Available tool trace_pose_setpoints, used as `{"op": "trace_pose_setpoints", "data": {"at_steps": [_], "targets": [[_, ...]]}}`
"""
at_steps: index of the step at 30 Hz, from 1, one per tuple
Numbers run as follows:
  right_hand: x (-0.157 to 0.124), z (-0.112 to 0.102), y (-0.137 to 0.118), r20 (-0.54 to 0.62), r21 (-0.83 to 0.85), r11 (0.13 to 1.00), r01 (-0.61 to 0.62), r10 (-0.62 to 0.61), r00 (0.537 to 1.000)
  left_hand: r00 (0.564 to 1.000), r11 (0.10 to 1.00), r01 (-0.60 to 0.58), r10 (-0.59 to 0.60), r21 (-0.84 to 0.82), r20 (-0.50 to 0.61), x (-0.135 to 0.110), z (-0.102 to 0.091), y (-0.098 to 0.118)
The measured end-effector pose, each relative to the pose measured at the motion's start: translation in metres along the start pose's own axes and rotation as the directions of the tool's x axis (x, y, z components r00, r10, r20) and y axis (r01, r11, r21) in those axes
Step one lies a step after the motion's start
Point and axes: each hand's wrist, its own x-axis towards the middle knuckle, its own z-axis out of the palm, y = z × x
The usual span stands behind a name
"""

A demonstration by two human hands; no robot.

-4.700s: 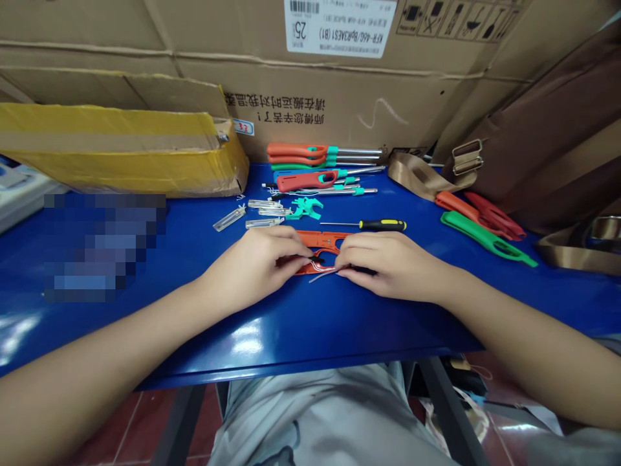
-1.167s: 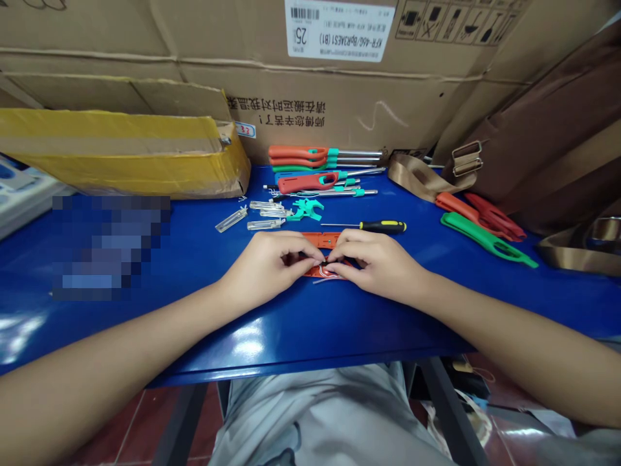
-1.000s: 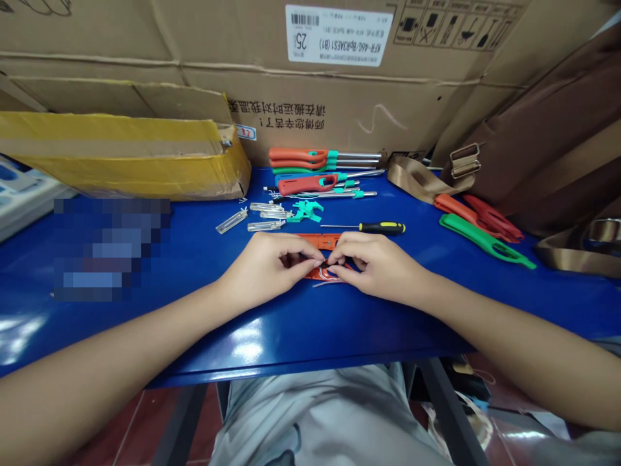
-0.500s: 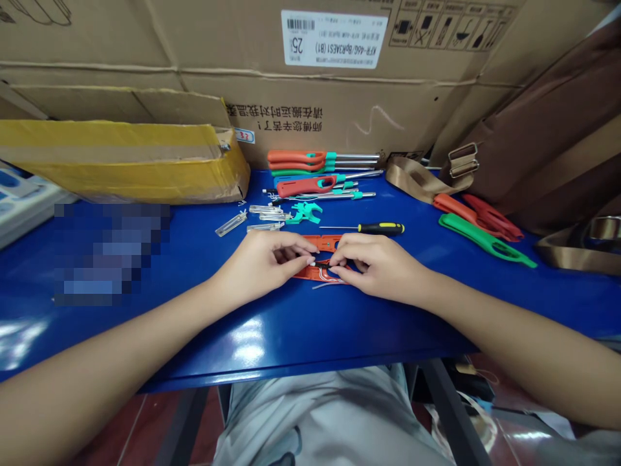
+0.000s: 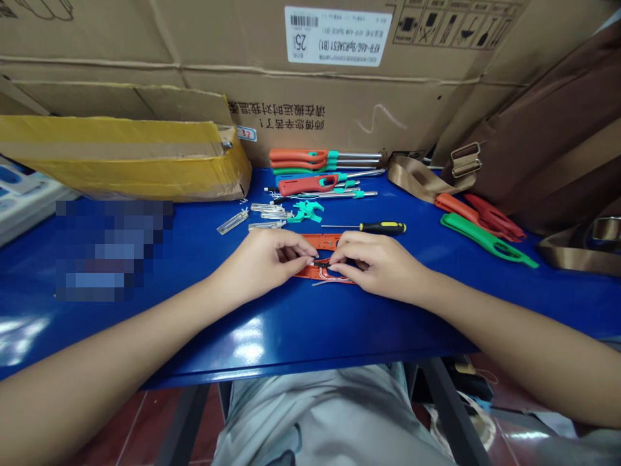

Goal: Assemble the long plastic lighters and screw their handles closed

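Between my left hand (image 5: 264, 266) and my right hand (image 5: 385, 265) is a small black igniter (image 5: 321, 265) with a white end. My left fingers pinch it at its white left end; my right thumb and fingers are closed at its right end. It sits over or in an orange lighter shell half (image 5: 305, 273), which my fingers partly cover. Thin white wires (image 5: 334, 279) trail from it toward my right hand. A second orange shell half (image 5: 321, 241) lies just behind, running under my fingertips.
Behind my hands lie a black-yellow screwdriver (image 5: 383, 228), clear fuel tanks (image 5: 233, 221), teal parts (image 5: 308, 211) and a pile of long lighters (image 5: 298, 157). Green shell (image 5: 488, 239) and red shell pieces (image 5: 495, 217) lie right, by a tan strap (image 5: 412, 178). A yellow-taped carton (image 5: 169, 162) stands left.
The view has shifted slightly. My right fingers have eased a little, showing more of the black igniter; both hands stay in the same place.
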Motion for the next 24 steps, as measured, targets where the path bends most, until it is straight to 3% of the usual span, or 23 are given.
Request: {"op": "trace_pose_setpoints", "data": {"at_steps": [8, 18, 24], "targets": [[0.0007, 0.001, 0.0004, -0.034, 0.015, 0.999, -0.045, 0.046, 0.998, 0.995, 0.986, -0.094, 0.095, 0.137, 0.0, -0.0034, -0.0031, 0.0062], [-0.0003, -0.0013, -0.0014, -0.005, -0.004, 1.0, -0.008, 0.008, 1.0, 0.997, 0.998, 0.055, -0.054, -0.03, 0.047, -0.0026, -0.0022, 0.0005], [0.0003, -0.0012, -0.0002, 0.004, -0.007, 1.0, -0.007, 0.007, 1.0, 0.995, 0.992, 0.087, -0.082, -0.089, 0.058, -0.0041, -0.0009, 0.0037]]}}
